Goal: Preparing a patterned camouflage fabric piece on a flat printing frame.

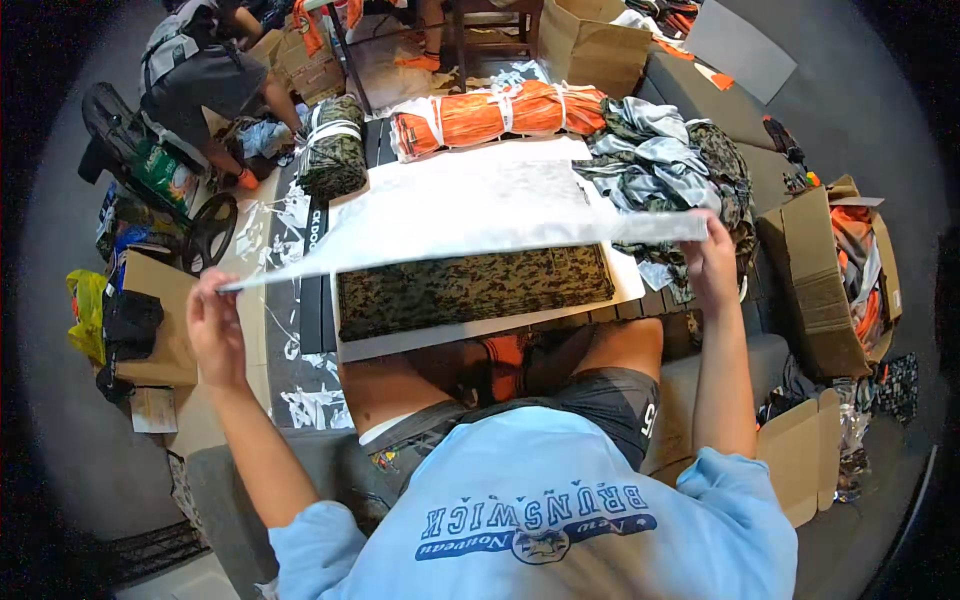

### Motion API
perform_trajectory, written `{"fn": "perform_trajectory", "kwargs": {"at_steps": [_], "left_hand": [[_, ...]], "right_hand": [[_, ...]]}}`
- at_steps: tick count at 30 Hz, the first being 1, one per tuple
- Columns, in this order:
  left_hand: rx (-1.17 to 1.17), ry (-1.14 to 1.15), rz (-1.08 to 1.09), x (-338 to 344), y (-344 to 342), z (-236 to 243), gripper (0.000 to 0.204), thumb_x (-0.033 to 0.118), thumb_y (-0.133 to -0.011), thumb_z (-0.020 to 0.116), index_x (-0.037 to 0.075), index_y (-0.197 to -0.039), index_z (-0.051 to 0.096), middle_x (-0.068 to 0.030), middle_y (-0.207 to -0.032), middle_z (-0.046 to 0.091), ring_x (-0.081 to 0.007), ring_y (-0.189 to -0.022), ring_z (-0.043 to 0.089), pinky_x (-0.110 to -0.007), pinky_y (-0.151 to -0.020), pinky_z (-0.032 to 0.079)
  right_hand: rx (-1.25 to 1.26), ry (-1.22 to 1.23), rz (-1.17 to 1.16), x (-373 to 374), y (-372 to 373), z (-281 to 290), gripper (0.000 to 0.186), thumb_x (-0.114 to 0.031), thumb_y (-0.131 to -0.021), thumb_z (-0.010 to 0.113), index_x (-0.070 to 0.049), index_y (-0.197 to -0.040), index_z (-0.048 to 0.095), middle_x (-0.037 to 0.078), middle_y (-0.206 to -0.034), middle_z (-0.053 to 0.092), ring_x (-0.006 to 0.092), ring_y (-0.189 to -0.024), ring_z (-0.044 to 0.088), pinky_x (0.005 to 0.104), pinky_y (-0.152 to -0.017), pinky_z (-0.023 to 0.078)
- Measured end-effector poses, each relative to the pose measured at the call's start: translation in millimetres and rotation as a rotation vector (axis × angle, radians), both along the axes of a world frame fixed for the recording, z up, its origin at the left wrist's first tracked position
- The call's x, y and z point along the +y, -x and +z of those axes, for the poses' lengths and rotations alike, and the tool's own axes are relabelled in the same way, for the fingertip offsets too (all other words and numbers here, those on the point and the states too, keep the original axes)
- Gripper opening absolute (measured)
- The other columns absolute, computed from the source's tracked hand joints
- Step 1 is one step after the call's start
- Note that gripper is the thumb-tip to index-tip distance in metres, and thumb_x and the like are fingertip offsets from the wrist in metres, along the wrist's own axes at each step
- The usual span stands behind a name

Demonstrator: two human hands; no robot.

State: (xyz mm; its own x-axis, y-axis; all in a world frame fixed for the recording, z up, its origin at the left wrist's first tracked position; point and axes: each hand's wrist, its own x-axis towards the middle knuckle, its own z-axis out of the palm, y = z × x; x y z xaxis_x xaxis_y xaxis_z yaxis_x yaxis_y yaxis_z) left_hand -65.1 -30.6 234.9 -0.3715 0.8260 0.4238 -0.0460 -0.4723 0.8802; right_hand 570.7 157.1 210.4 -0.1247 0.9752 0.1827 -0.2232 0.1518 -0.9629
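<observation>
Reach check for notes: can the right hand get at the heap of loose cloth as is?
Probably not yet: the right hand pinches the white sheet. Once free, it could likely reach: the heap of loose cloth lies close by.

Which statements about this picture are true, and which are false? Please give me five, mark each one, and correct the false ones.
1. The left hand and the right hand both hold the white sheet. True.
2. The orange bundle is tied with white strips. True.
3. The folded camouflage fabric lies on the far side of the orange bundle. False: the folded camouflage fabric lies on its near side.
4. The yellow plastic bag is at the right of the view. False: the yellow plastic bag is at the left.
5. The cardboard box at the right is closed. False: it is open, and orange fabric shows inside.
</observation>
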Motion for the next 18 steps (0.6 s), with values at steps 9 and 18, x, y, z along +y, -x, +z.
{"fn": "perform_trajectory", "kwargs": {"at_steps": [9,18], "left_hand": [[-0.137,0.188,0.051,-51.6,-37.7,-109.9,0.019,0.021,-0.103,0.057,0.004,-0.11,0.06,-0.0138,-0.123,0.055,-0.025,-0.113,0.054,-0.035,-0.104,0.04],[-0.184,0.095,0.002,-85.8,-50.3,-119.6,0.016,0.02,-0.103,0.057,0.006,-0.108,0.061,-0.0113,-0.115,0.054,-0.0255,-0.108,0.052,-0.037,-0.101,0.039]], "right_hand": [[-0.126,0.097,-0.003,-51.1,-6.8,-59.4,0.015,-0.014,-0.097,0.061,-0.003,-0.108,0.062,0.009,-0.111,0.065,0.0151,-0.098,0.059,0.0256,-0.089,0.044],[-0.186,-0.003,0.012,-73.4,-7.0,-55.7,0.01,-0.012,-0.095,0.062,-0.002,-0.1,0.063,0.011,-0.105,0.067,0.021,-0.1,0.059,0.0311,-0.092,0.045]]}}
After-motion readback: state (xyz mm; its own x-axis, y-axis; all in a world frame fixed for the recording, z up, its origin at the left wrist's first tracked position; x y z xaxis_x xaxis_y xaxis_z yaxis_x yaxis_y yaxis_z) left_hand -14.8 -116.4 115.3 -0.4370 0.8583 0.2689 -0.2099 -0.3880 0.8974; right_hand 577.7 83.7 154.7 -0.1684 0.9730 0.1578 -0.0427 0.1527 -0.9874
